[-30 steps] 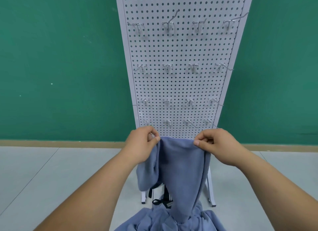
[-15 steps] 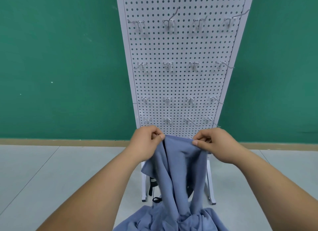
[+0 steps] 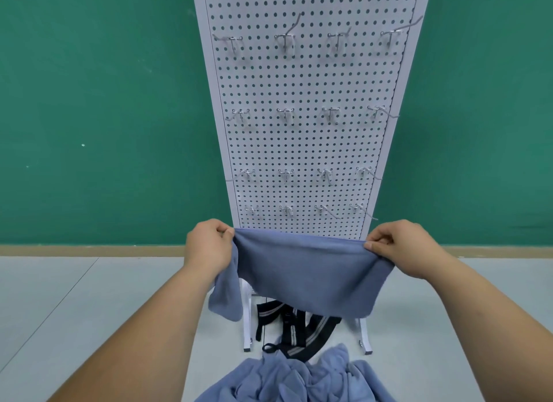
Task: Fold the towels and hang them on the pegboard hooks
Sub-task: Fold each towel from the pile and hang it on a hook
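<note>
Across the lower middle of the frame a blue-grey towel is held stretched out by its top edge. One end is pinched by the left hand and the other by the right hand, with the fingers curled round the soft, fleecy cloth. Its lower hem hangs loose, and a flap droops below the left wrist. The foot of the white perforated pegboard is partly hidden behind it, and the board's top is cut off by the upper edge. Rows of thin bent-wire hooks are set across it. At the bottom edge a crumpled pile of towels is cropped. Black striped straps are partly covered, and what they belong to cannot be told.
</note>
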A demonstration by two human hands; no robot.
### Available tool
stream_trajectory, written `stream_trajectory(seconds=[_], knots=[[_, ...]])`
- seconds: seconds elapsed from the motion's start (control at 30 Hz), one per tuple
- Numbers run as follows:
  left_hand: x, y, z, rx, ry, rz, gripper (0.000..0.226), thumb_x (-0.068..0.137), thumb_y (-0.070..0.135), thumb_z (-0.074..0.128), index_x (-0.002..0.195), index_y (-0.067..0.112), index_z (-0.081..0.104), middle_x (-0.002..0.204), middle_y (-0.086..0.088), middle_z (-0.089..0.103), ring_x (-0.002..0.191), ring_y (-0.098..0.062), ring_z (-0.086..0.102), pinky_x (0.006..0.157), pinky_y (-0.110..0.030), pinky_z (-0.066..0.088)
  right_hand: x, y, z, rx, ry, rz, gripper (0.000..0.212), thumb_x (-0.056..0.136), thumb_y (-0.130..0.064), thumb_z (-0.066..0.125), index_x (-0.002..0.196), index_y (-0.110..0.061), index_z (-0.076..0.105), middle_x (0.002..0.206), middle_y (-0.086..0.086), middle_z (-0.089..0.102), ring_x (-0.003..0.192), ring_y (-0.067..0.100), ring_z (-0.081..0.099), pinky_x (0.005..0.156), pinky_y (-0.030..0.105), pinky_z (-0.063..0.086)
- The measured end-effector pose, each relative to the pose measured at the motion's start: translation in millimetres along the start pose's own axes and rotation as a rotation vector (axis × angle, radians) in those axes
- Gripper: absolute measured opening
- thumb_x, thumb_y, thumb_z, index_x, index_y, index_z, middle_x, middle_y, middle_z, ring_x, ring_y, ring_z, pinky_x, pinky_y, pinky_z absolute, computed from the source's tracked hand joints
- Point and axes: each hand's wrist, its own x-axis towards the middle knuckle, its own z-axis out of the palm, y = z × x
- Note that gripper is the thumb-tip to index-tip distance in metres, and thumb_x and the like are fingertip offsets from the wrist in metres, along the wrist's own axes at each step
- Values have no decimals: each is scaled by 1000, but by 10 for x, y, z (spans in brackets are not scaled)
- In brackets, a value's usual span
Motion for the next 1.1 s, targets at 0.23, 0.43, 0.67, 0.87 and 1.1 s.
stream_trajectory(seconds=[0.23,0.43,0.67,0.87,1.1], knots=[[-117,109,96,-297,-246,52,9,96,24,74,103,28,69,81,0,71,71,-19,61,76,-38,53,-71,-388,59,719,-60,29,8,96,-23,76,104,-23,77,80,5,78,69,14,61,69,33,50],[-356,410,134,-498,-446,150,14,95,5,73,103,15,69,96,-10,69,71,-15,64,71,-24,57,-114,-715,195,797,-190,-11,37,95,8,60,106,-19,83,97,-2,80,84,10,69,75,18,57],[-499,554,192,-515,-496,249,16,92,8,78,103,19,77,104,-7,73,75,-15,60,83,-22,57,-165,-841,295,373,7,-222,10,83,-23,88,87,-29,80,79,-12,77,76,4,72,75,17,57],[-610,632,164,-589,-532,280,21,87,16,86,106,18,77,96,2,79,88,-11,73,84,-19,57,-156,-814,313,318,40,-285,11,91,-39,78,83,-33,76,79,-16,74,76,4,66,72,18,51],[-626,669,212,-596,-493,308,24,88,4,81,104,20,73,93,-1,77,76,-12,64,80,-23,59,-145,-830,358,389,47,-255,18,94,-46,72,83,-32,75,90,-16,73,91,2,66,86,29,53]])
